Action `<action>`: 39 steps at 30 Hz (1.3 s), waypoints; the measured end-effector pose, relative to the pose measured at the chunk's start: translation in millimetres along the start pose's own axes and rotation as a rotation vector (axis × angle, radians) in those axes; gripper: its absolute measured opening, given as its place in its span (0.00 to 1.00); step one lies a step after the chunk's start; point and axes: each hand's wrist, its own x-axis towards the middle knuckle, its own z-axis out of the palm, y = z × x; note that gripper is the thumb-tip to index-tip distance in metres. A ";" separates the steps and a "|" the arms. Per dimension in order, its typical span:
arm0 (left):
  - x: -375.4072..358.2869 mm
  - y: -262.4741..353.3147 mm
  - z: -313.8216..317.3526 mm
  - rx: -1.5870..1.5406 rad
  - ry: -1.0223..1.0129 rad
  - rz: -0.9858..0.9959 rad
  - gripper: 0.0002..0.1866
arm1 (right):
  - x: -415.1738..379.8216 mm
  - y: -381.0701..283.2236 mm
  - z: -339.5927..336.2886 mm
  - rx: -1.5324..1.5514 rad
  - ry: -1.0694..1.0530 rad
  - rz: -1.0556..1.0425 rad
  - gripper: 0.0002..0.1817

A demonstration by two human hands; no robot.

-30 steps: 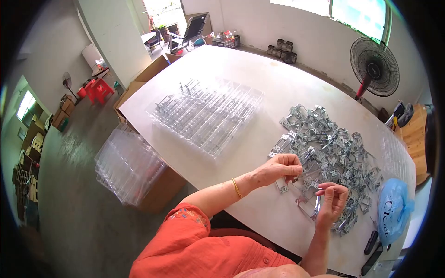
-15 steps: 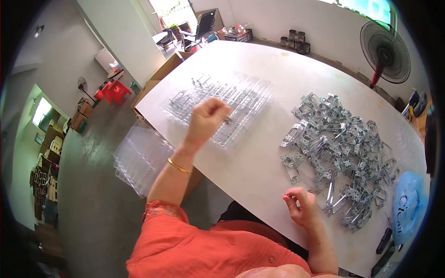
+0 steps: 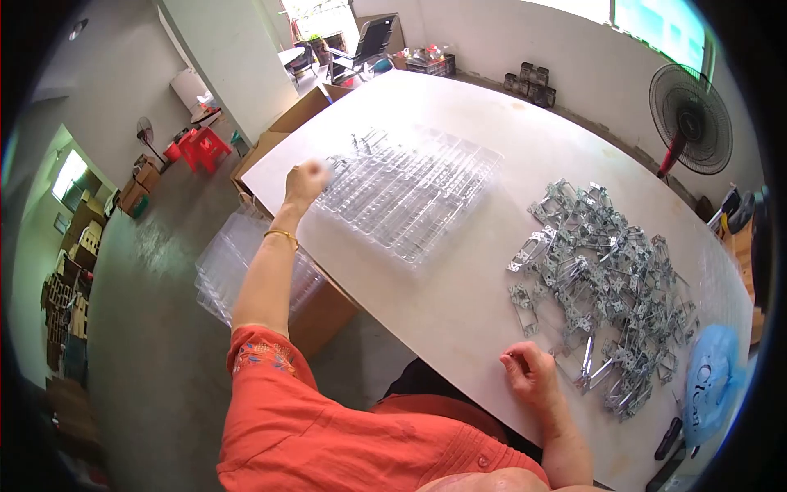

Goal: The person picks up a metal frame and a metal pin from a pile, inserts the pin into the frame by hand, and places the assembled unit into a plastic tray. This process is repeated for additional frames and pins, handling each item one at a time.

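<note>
My left hand is at the near left corner of a clear plastic tray, its fingers blurred; whether it holds anything cannot be made out. Rows of thin metal parts lie in the tray's slots, with a few loose ones at its far left. My right hand rests on the table's near edge with fingers curled, thumb against the forefinger, and no object shows between them. Just beyond it lies a large heap of grey metal brackets.
Stacked clear trays stand beside the white table at the left, near cardboard boxes. A blue plastic bag and a black-handled tool lie at the right. A fan stands behind.
My left hand has moved left, from over the tray to its left side. My right hand has barely moved. The view has shifted slightly.
</note>
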 end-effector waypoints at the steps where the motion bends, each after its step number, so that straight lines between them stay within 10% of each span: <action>1: 3.2 -2.7 4.8 0.022 -0.015 0.006 0.11 | -0.7 1.4 1.8 0.025 0.022 0.023 0.09; 14: 11.3 -3.5 30.3 0.333 -0.062 0.063 0.13 | -2.5 0.2 3.9 0.097 0.044 0.141 0.08; 23: -99.8 181.7 20.7 -0.089 -0.057 0.572 0.04 | -0.5 -3.1 11.4 0.000 0.023 -0.199 0.07; 27: -198.7 258.2 51.1 -0.237 -0.400 1.183 0.03 | -9.1 -10.0 27.3 0.071 -0.065 -0.304 0.06; 29: -244.5 285.3 77.8 -0.405 -0.606 1.256 0.04 | -12.7 -11.4 29.0 0.123 -0.339 -0.333 0.08; 34: -314.8 331.7 129.5 -0.580 -0.828 1.434 0.07 | -12.9 -24.2 38.0 0.402 -0.157 -0.159 0.11; 36: -326.5 343.4 141.8 -0.631 -0.914 1.418 0.08 | -2.3 -35.9 19.0 0.453 -0.599 0.197 0.15; 39: -333.1 356.6 154.3 -0.637 -1.035 1.418 0.09 | -24.4 -13.8 46.6 0.529 -0.431 -0.111 0.18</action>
